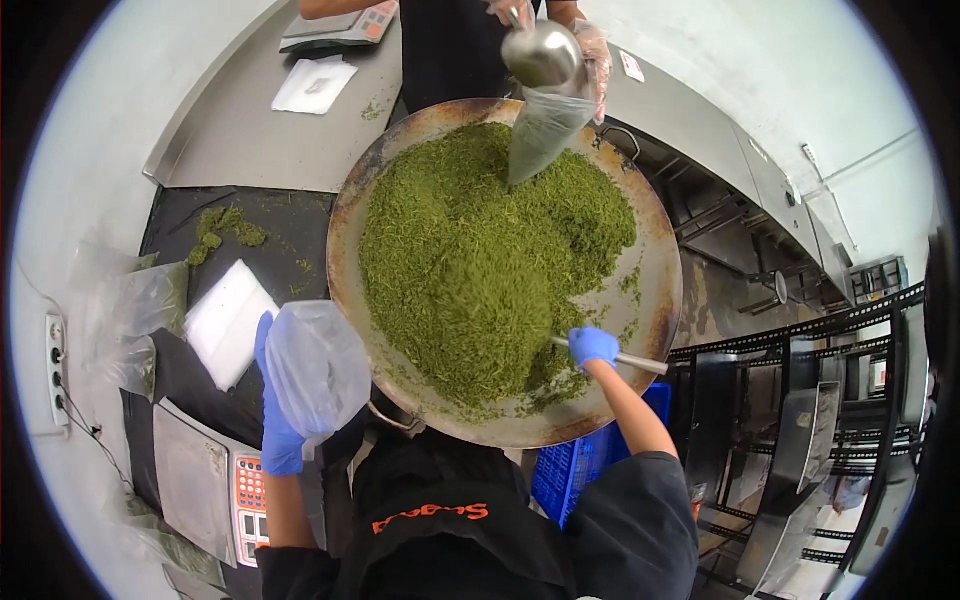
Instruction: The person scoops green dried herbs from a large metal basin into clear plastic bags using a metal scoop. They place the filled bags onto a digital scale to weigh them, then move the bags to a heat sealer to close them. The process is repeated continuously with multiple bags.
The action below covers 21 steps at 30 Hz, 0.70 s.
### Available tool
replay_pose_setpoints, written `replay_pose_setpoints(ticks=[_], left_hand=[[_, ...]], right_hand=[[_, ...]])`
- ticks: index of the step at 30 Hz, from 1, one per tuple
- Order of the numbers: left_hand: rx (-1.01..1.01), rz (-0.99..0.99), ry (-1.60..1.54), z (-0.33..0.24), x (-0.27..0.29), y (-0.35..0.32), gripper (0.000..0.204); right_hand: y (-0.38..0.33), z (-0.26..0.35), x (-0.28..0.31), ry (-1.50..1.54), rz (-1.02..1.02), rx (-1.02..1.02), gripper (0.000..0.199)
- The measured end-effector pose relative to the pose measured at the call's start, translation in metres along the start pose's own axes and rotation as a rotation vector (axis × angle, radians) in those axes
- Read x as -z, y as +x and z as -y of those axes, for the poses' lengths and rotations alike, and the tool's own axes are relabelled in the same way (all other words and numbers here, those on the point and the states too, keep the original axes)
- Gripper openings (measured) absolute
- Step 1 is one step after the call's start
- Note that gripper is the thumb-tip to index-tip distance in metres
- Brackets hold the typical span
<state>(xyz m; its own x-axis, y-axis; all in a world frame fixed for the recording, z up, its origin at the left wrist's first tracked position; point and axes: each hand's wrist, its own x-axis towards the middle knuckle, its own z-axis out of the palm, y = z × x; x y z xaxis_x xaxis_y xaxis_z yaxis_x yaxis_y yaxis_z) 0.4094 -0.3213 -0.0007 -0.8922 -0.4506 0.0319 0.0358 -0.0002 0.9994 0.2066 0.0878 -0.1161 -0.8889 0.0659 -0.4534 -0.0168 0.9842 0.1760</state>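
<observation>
My left hand, in a blue glove, holds a clear plastic bag with its mouth spread, just left of the wide pan. My right hand, also gloved in blue, is closed round a metal handle over the pan's near right part. That tool's head is hidden in a blurred heap of green shredded leaves. The leaves fill most of the big round pan. Across from me, a co-worker's gloved hands hold a metal ladle over a plastic bag partly filled with green.
A stack of white sheets and spilled green clumps lie on the black surface at left. A scale stands at lower left, filled bags beyond it. A blue crate sits under the pan. Another scale is far left.
</observation>
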Motion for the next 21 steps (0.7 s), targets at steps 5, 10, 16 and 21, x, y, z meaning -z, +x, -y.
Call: replay_pose_setpoints(ticks=[5, 10, 16, 21], left_hand=[[-0.151, 0.260, 0.042, -0.031, -0.040, 0.037, 0.086], [-0.396, 0.423, 0.333, 0.005, -0.072, 0.102, 0.099], [-0.524, 0.354, 0.435, 0.070, -0.128, 0.141, 0.116], [-0.501, 0.433, 0.310, 0.076, -0.170, 0.131, 0.114]], right_hand=[[-0.018, -0.038, 0.044, 0.048, -0.060, 0.008, 0.044], [-0.038, -0.061, 0.098, 0.100, -0.187, 0.015, 0.045], [-0.062, -0.078, 0.154, 0.234, -0.250, -0.040, 0.047], [-0.076, -0.042, 0.180, 0.252, -0.332, 0.021, 0.047]])
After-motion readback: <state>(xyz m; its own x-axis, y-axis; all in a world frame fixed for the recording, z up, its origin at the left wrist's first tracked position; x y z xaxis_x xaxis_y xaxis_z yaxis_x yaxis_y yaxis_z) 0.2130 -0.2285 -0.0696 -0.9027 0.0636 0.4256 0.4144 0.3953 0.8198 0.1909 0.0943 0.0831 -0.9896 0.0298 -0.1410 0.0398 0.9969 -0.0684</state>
